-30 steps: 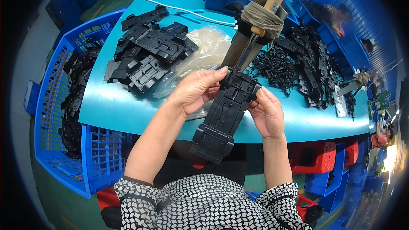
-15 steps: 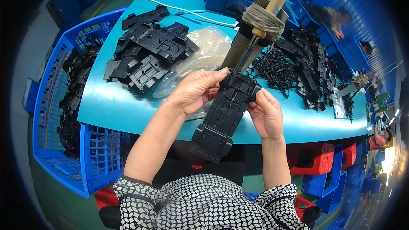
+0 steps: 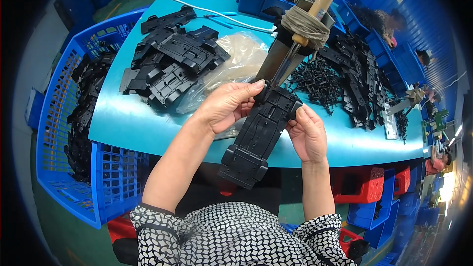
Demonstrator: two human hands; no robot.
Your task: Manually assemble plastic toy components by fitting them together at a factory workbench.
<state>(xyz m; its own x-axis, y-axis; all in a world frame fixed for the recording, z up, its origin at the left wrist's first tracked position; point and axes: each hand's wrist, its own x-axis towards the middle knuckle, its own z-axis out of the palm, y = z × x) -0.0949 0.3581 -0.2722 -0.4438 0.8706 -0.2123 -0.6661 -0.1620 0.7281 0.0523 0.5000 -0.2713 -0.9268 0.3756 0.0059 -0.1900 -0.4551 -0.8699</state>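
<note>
Between my hands is a long black moulded plastic part (image 3: 256, 133), tilted with its lower end toward me over the table's front edge. My left hand (image 3: 229, 104) pinches its upper left corner between thumb and fingers. With thumb and fingers, my right hand (image 3: 309, 133) grips the tab on its upper right side. The part's far end meets the tip of a fixed tool with a tan handle (image 3: 322, 2) and a metal shaft, which looks like a soldering iron. Grey cloth (image 3: 306, 25) binds that tool to an upright metal bracket. The exact contact at the tip is hard to make out.
Similar black parts (image 3: 180, 49) lie heaped on the teal table (image 3: 133, 130), beside a clear plastic bag (image 3: 241, 51). Small black pieces (image 3: 318, 79) and more long parts (image 3: 362, 79) are piled right. Blue crates (image 3: 64, 187) stand left; a white cable (image 3: 197, 10) crosses behind. People work far right.
</note>
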